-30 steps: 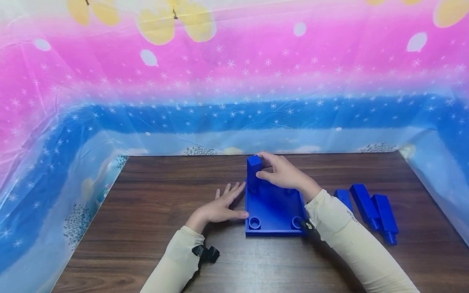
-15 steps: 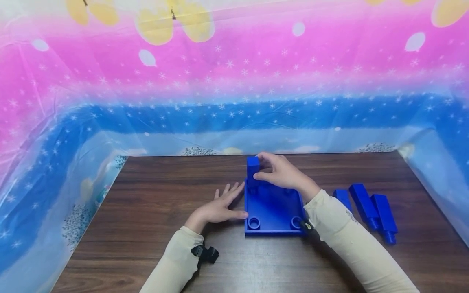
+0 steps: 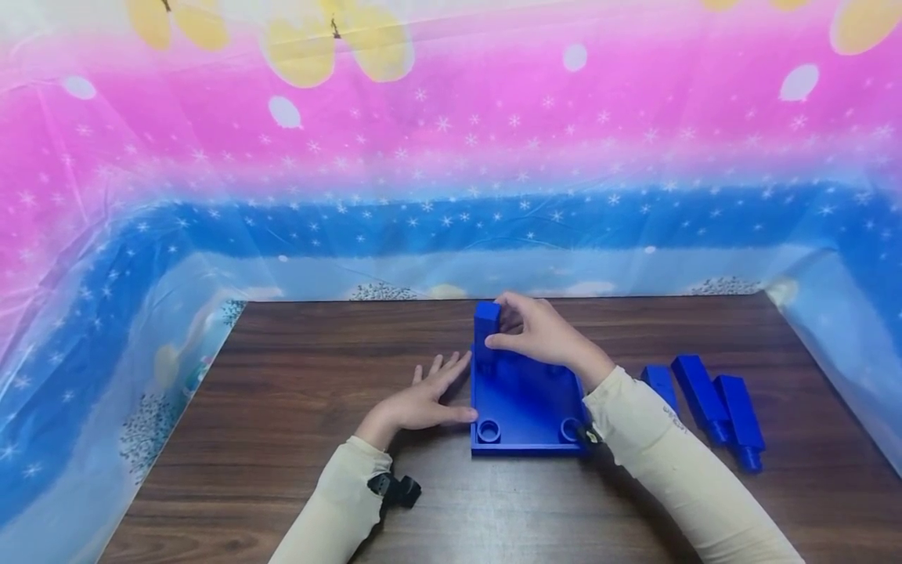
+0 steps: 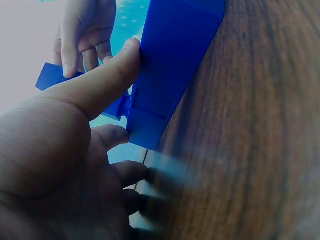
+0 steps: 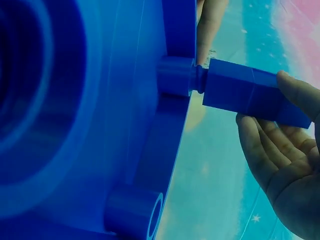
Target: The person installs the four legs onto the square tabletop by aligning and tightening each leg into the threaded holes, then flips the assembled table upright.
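A square blue table leg [image 3: 486, 333] stands over the far left corner of a blue table top [image 3: 532, 407], which lies underside up with its raised edge. My right hand [image 3: 543, 333] pinches this leg between thumb and fingers near its upper end. In the right wrist view the leg's narrow round end sits at the mouth of a round socket [image 5: 175, 76], with part of its neck showing and the leg slightly tilted. My left hand [image 3: 421, 403] has its fingers spread, thumb and fingertips touching the left side of the table top. Near corner sockets [image 3: 489, 431] hold nothing.
Three more blue legs [image 3: 701, 399] lie to the right on the brown wooden table [image 3: 317, 345], the nearest one partly behind my right sleeve [image 3: 676, 454]. A printed pink and blue cloth [image 3: 451, 172] hangs around the back and sides.
The leg has turned slightly in the fingers of my right hand, and its thumb has shifted a little left and down. My left hand and the table top have stayed in place.
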A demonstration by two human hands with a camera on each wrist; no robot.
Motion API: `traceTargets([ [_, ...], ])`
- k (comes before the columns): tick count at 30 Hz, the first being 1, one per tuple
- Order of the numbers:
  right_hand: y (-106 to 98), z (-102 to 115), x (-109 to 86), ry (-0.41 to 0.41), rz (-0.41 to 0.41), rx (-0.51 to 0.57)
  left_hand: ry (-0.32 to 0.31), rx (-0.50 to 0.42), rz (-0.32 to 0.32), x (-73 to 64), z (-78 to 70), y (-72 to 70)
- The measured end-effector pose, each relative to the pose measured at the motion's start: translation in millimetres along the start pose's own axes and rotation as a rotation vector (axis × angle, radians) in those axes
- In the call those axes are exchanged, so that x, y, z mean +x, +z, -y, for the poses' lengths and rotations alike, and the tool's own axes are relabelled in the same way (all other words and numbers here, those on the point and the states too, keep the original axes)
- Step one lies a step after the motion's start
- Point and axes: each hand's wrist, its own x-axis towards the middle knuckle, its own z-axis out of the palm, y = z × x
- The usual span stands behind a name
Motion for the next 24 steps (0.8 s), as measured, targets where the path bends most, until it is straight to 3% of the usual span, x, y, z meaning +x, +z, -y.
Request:
traceTargets([
  [24, 2.7, -0.1, 1.7, -0.021, 0.032, -0.053, -0.049, 0.031, 0.014, -0.2, -0.6, -0.4],
])
